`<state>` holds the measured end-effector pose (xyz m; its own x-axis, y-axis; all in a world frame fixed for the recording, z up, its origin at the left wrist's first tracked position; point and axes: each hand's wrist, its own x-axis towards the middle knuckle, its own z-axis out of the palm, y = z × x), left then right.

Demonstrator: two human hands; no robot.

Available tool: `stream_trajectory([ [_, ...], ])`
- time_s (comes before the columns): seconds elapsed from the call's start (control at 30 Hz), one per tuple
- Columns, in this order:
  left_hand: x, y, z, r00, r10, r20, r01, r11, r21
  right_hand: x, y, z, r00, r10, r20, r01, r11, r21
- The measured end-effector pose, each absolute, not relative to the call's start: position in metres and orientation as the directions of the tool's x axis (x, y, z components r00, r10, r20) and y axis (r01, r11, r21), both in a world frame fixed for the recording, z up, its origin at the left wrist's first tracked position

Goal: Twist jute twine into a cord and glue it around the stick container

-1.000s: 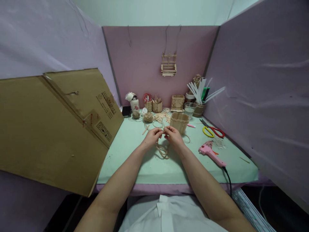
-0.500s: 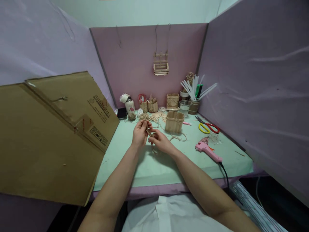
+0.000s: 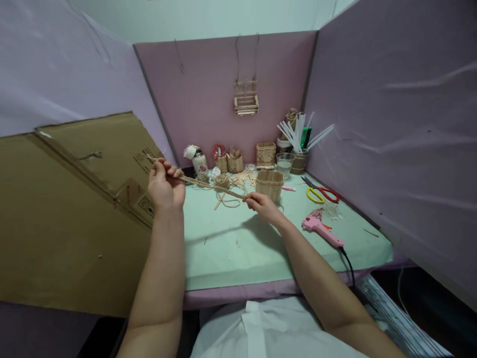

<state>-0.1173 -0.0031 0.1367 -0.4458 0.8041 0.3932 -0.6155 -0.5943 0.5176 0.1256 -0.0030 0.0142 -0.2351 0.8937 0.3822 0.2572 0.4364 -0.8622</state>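
A length of braided twine [image 3: 212, 186] stretches taut above the table between my two hands. My left hand [image 3: 166, 184] grips one end, raised in front of the cardboard sheet, with a loose tip poking out past the fingers. My right hand [image 3: 263, 205] pinches the other end, lower down and just in front of a small wooden-stick basket [image 3: 270, 185]. Behind the twine lie a ball of twine [image 3: 222, 182] and a smaller ball [image 3: 202, 179], with loose strands around them.
A big cardboard sheet [image 3: 74, 223] leans at the left. Toward the right lie a pink glue gun [image 3: 322, 230] with its cord and scissors [image 3: 319, 193]. At the back stand a plastic cup of water [image 3: 285, 166], a pot of white glue sticks [image 3: 299, 161] and a bottle [image 3: 199, 161].
My hands were close together at the table's middle, handling the twine. My left hand has moved left and up, my right hand slightly right, and the twine is now drawn straight.
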Motion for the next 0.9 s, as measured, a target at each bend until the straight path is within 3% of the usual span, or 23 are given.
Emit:
stream_trajectory([
  [0.23, -0.142, 0.008, 0.145, -0.528, 0.751, 0.396, -0.599, -0.66, 0.452, 0.137, -0.002, 0.013, -0.096, 0.939, 0.331, 0.251, 0.344, -0.905],
  [0.4, -0.148, 0.023, 0.125, -0.574, 0.759, 0.305, -0.582, -0.641, 0.5, 0.144, -0.006, 0.02, 0.04, 0.925, 0.377, 0.092, 0.372, -0.923],
  [0.5, -0.137, 0.027, 0.104, -0.46, 0.867, 0.193, -0.666, -0.481, 0.57, 0.156, -0.012, 0.031, 0.194, 0.857, 0.477, -0.07, 0.497, -0.865],
  [0.57, -0.128, 0.027, 0.088, -0.256, 0.961, 0.107, -0.643, -0.252, 0.723, 0.164, -0.021, 0.043, 0.26, 0.808, 0.529, -0.164, 0.577, -0.8],
  [0.63, -0.117, 0.028, 0.073, -0.015, 1.0, 0.002, -0.431, -0.008, 0.902, 0.17, -0.034, 0.058, 0.273, 0.763, 0.586, -0.207, 0.641, -0.739],
  [0.7, -0.104, 0.032, 0.06, 0.121, 0.99, -0.077, -0.089, 0.088, 0.992, 0.174, -0.047, 0.074, 0.231, 0.736, 0.637, -0.254, 0.677, -0.69],
  [0.8, -0.075, 0.042, 0.041, 0.135, 0.991, 0.015, 0.336, -0.061, 0.94, 0.178, -0.062, 0.094, 0.128, 0.749, 0.65, -0.4, 0.639, -0.657],
  [0.9, -0.037, 0.049, 0.023, 0.414, 0.898, 0.152, 0.482, -0.358, 0.799, 0.18, -0.065, 0.103, 0.112, 0.748, 0.654, -0.533, 0.601, -0.596],
])
